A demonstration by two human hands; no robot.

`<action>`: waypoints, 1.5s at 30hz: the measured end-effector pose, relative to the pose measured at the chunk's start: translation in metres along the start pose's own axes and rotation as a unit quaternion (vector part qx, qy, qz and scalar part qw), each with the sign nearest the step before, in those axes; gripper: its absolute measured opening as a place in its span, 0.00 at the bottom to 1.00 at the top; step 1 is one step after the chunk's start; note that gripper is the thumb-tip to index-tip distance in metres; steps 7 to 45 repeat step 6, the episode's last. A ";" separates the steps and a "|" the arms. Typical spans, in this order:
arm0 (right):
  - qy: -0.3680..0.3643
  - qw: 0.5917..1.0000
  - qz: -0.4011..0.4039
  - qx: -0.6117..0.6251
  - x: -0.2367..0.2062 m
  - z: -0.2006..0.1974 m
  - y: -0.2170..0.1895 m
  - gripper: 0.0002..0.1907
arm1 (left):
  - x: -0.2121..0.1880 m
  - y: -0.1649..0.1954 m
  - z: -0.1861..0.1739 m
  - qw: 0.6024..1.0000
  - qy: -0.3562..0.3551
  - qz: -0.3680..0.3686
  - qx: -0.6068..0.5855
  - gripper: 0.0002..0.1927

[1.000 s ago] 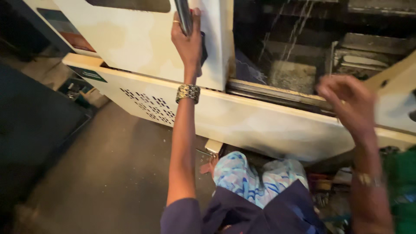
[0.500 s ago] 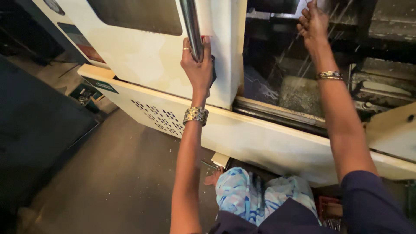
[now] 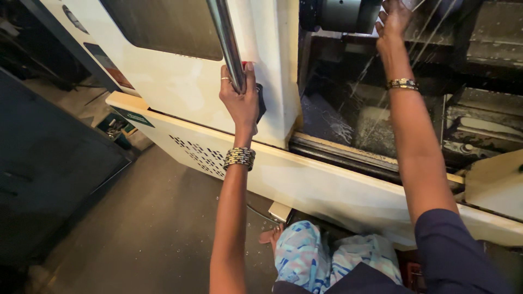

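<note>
My left hand (image 3: 238, 98) is wrapped around the lower end of a long shiny metal door handle (image 3: 224, 38) on the cream sliding door (image 3: 180, 87) of a large machine. My right hand (image 3: 393, 19) reaches up into the open machine chamber (image 3: 370, 120), right beside a grey cylindrical spindle part (image 3: 348, 13); whether its fingers grip anything is cut off by the frame's top edge. Both wrists wear metal bangles.
The machine's cream lower panel (image 3: 305, 185) with a perforated vent runs across in front of me. A dark cabinet (image 3: 43, 163) stands at the left over a grey floor (image 3: 147, 239). My patterned trousers and bare foot (image 3: 272, 235) show below.
My right hand rose from beside the lower panel up into the chamber near the spindle. The view tilted upward. My left hand kept hold of the door handle.
</note>
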State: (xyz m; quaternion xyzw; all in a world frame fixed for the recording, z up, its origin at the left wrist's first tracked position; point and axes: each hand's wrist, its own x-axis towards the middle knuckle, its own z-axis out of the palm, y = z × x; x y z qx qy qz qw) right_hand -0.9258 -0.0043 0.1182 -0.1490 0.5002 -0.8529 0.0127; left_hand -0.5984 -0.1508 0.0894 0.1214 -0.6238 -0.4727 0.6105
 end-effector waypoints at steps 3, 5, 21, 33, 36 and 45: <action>0.036 0.999 0.015 0.007 0.004 0.001 0.002 0.23 | 0.001 -0.005 -0.002 1.000 -0.005 0.017 0.014 0.09; 0.029 1.000 0.010 -0.003 0.007 0.004 0.001 0.22 | 0.002 -0.008 -0.001 1.000 -0.001 0.011 0.006 0.10; 0.026 1.000 0.010 -0.009 0.007 0.003 0.001 0.22 | 0.001 -0.010 -0.001 1.000 0.001 0.006 0.002 0.10; 0.026 1.000 0.010 -0.009 0.007 0.003 0.001 0.22 | 0.001 -0.010 -0.001 1.000 0.001 0.006 0.002 0.10; 0.026 1.000 0.010 -0.009 0.007 0.003 0.001 0.22 | 0.001 -0.010 -0.001 1.000 0.001 0.006 0.002 0.10; 0.026 1.000 0.010 -0.009 0.007 0.003 0.001 0.22 | 0.001 -0.010 -0.001 1.000 0.001 0.006 0.002 0.10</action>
